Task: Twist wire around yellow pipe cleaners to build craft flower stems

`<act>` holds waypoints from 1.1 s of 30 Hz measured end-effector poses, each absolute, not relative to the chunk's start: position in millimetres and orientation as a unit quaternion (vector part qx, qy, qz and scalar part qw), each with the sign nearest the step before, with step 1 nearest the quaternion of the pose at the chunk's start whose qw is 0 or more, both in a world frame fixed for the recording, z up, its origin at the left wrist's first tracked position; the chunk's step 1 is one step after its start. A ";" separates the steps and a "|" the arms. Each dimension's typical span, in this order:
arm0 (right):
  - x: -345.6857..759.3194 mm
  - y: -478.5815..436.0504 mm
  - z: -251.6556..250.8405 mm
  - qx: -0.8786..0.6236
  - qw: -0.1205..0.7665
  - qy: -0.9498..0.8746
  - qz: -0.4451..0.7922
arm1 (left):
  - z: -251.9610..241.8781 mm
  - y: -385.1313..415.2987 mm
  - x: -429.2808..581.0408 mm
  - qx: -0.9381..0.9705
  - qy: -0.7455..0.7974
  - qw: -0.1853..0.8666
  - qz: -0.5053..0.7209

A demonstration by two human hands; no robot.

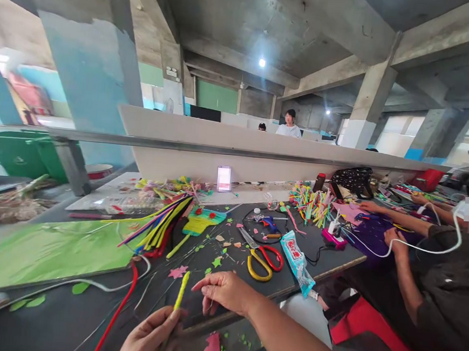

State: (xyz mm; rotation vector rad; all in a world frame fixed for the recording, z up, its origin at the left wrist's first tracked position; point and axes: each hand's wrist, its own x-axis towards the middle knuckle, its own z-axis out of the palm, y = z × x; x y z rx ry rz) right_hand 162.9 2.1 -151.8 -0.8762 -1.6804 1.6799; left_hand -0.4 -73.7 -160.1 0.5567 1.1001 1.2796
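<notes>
My left hand (149, 335) is low at the front edge of the dark table (64, 319), fingers closed round the lower end of a yellow pipe cleaner (181, 291) that stands up tilted. My right hand (222, 292) hovers just right of it, fingers curled in a pinch near a thin wire; what it holds I cannot make out. A pink paper star (178, 271) lies just beyond the stick. Scissors (261, 257) with one yellow and one red handle lie further back to the right.
A bundle of coloured pipe cleaners (157, 229), a green sheet (45, 250), a red cord (120, 307), a blue glue gun (269, 225) and a snack packet (297, 261) lie on the table. A person's arms (399, 248) work at the right. A grey partition (237, 146) closes the back.
</notes>
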 end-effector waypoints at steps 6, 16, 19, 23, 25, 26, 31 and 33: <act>161.0 2.4 -160.9 -0.324 0.304 -0.642 0.625 | -162.5 -72.3 1.5 0.290 0.454 0.618 0.573; 158.2 3.5 -168.2 -0.338 0.312 -0.649 0.606 | -156.3 -76.8 -3.6 0.307 0.434 0.638 0.557; 157.9 3.0 -166.6 -0.337 0.310 -0.653 0.604 | -158.0 -75.1 -3.7 0.315 0.431 0.635 0.559; 157.6 2.1 -163.6 -0.335 0.307 -0.661 0.597 | -159.0 -74.1 -4.8 0.321 0.432 0.634 0.556; 157.7 1.3 -162.5 -0.337 0.303 -0.664 0.595 | -160.4 -73.7 -5.8 0.318 0.433 0.638 0.552; 157.8 0.9 -162.2 -0.338 0.302 -0.665 0.594 | -161.5 -73.4 -6.3 0.315 0.433 0.640 0.552; 158.6 -1.0 -160.8 -0.336 0.307 -0.669 0.587 | -165.3 -73.0 -8.1 0.314 0.429 0.642 0.552; 158.7 -1.7 -159.8 -0.336 0.306 -0.672 0.585 | -163.8 -74.0 -8.0 0.309 0.432 0.642 0.553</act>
